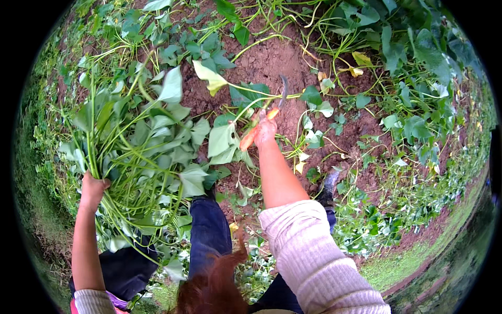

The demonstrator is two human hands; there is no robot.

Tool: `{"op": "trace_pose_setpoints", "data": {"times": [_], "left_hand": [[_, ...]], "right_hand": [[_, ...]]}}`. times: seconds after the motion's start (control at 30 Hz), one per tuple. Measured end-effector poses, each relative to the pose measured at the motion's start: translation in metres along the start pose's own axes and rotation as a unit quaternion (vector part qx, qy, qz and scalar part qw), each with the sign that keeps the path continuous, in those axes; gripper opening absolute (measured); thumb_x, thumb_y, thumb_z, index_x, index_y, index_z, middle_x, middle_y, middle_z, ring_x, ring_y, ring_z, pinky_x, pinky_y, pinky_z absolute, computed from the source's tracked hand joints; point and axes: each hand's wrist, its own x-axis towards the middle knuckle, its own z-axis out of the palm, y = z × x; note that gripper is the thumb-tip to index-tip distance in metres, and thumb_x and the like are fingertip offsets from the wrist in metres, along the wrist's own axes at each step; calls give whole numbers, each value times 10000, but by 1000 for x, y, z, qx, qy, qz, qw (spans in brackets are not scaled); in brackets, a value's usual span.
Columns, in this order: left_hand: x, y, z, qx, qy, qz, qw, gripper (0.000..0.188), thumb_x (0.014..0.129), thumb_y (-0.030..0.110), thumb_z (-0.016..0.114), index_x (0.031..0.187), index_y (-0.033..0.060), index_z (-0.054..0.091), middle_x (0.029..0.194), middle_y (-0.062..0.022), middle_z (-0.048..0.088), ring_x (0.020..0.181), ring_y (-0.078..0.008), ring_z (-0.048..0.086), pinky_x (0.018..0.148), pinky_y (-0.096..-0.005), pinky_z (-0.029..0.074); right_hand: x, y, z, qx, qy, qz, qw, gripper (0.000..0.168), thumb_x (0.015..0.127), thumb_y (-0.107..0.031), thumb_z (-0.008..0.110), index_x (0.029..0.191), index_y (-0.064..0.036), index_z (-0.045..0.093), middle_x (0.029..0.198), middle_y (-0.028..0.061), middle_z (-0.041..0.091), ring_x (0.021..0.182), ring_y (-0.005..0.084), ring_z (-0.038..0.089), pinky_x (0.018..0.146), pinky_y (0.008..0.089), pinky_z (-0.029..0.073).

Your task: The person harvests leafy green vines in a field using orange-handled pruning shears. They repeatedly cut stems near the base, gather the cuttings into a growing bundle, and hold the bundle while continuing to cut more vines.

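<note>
At the left, my left hand [93, 190] is closed around a large bundle of leafy green vines [145, 149], whose stems stick out above and below the fist. Near the middle, my right hand [265, 129] grips the orange handle of a sickle [284, 88]; its curved, dark blade points up and away from me. A cut-looking or trailing vine with broad leaves [222, 143] lies against the right hand and passes by the base of the blade. Whether the fingers also hold this vine cannot be told.
Reddish bare soil [270, 59] lies beyond my hands. Dense broad-leaved vines [419, 59] grow at the upper right, with low creeping vines along both sides. My legs in dark trousers [210, 231] and a boot [329, 186] stand among the plants. A grassy strip [400, 267] runs at the lower right.
</note>
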Motion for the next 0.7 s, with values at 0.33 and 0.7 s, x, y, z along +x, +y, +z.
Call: {"op": "trace_pose_setpoints", "data": {"times": [0.33,0.7], "left_hand": [[9,56,53,48,-52,31,997,442,620,11,607,1042,-55,493,890,-113,608,788,-195,559,761,-292,442],[-16,102,67,-21,-100,42,994,352,641,29,592,984,-38,545,847,-95,614,727,-186,573,698,-297,455]], "right_hand": [[-162,-109,-243,263,-150,169,938,321,872,-180,498,1179,-91,477,572,-62,351,479,54,340,575,244,394],[-273,-256,-347,241,-168,22,956,389,907,-308,463,1255,-140,425,573,-55,352,483,59,359,547,263,389]]}}
